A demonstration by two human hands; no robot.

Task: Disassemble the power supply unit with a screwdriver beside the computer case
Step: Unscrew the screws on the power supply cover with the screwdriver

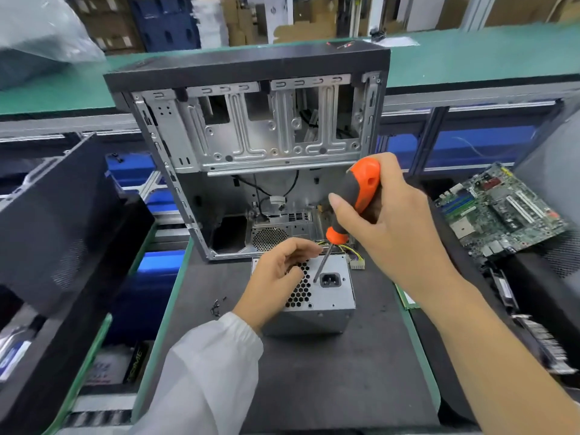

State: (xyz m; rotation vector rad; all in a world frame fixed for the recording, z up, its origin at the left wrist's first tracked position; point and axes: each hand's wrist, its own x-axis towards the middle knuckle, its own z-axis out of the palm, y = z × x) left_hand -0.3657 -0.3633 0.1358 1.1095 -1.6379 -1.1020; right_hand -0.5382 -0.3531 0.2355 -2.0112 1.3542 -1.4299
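A silver power supply unit (332, 296) stands on the dark mat in front of the open computer case (251, 146), its socket and honeycomb grille facing up. My right hand (386, 221) grips the orange-and-black screwdriver (361, 189); the shaft slants down and its tip sits on the top face just left of the socket. My left hand (276, 277) rests on the unit's left top edge over the grille, fingers loosely curled. Coloured cables with a white plug (356, 262) stick out behind the unit.
Several small black screws (218, 306) lie on the mat (314, 387) left of the unit. A green motherboard (502, 211) lies at the right with other parts below it. A black case panel (56, 221) leans at the left. Blue bins sit under the benches.
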